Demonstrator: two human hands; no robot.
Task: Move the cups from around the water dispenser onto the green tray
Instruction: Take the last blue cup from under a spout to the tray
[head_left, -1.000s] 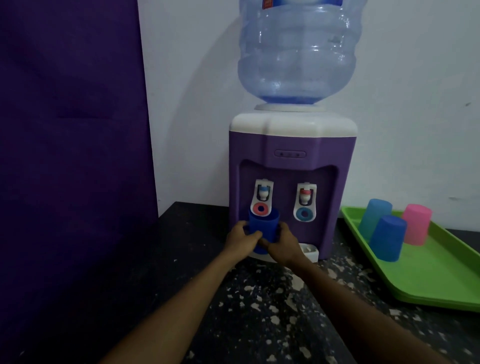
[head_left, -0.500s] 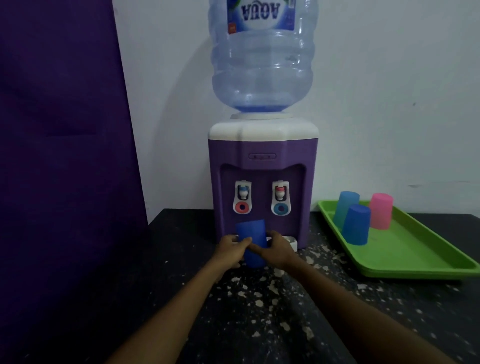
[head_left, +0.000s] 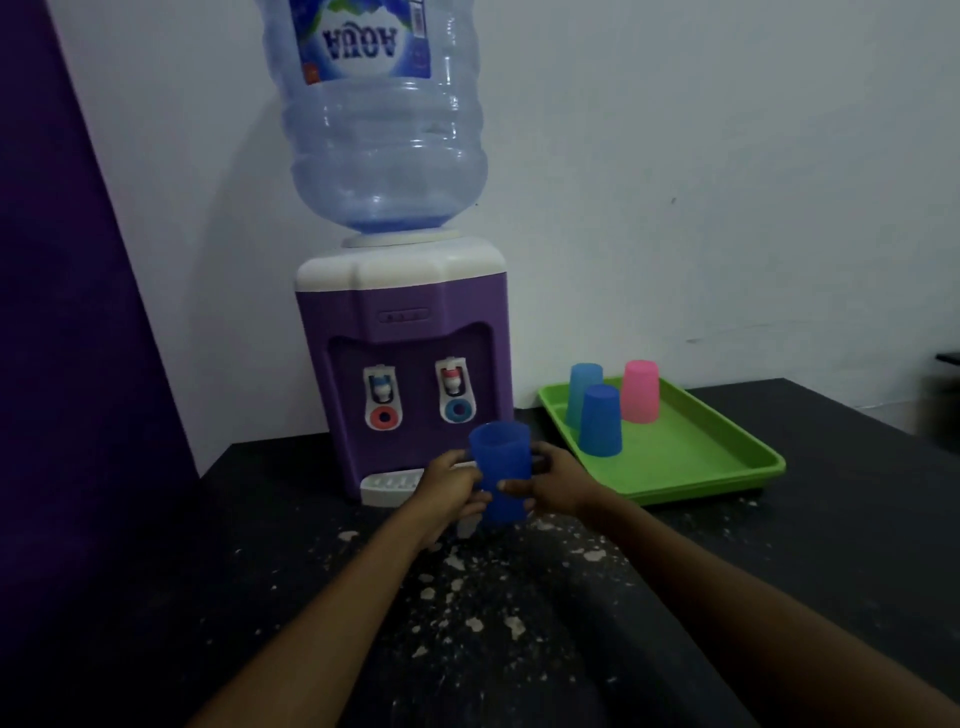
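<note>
Two hands: your left hand (head_left: 451, 486) and right hand (head_left: 550, 483) are both wrapped around one blue cup (head_left: 501, 470), fingers curled on its sides from either flank.
Blue cup: upright with its mouth up, raised off the worktop (head_left: 519, 613), just in front of the dispenser's right-hand side.
Dispenser: the purple water dispenser (head_left: 405, 364) stands behind your hands against the wall, a large clear bottle (head_left: 384, 130) upside down on top; its white drip tray (head_left: 389, 486) is partly hidden by your left hand.
Taps: two taps on its front, one with a red ring (head_left: 383, 415), one with a blue ring (head_left: 458, 409).
Tray: the green tray (head_left: 701, 457) lies on the worktop to the right of the dispenser, near your right hand.
Cups on tray: three upside down at its far end, a light blue cup (head_left: 584, 384), a darker blue one (head_left: 600, 421) in front of it, and a pink cup (head_left: 641, 389) beside them.
Worktop: dark, speckled with pale flecks.
</note>
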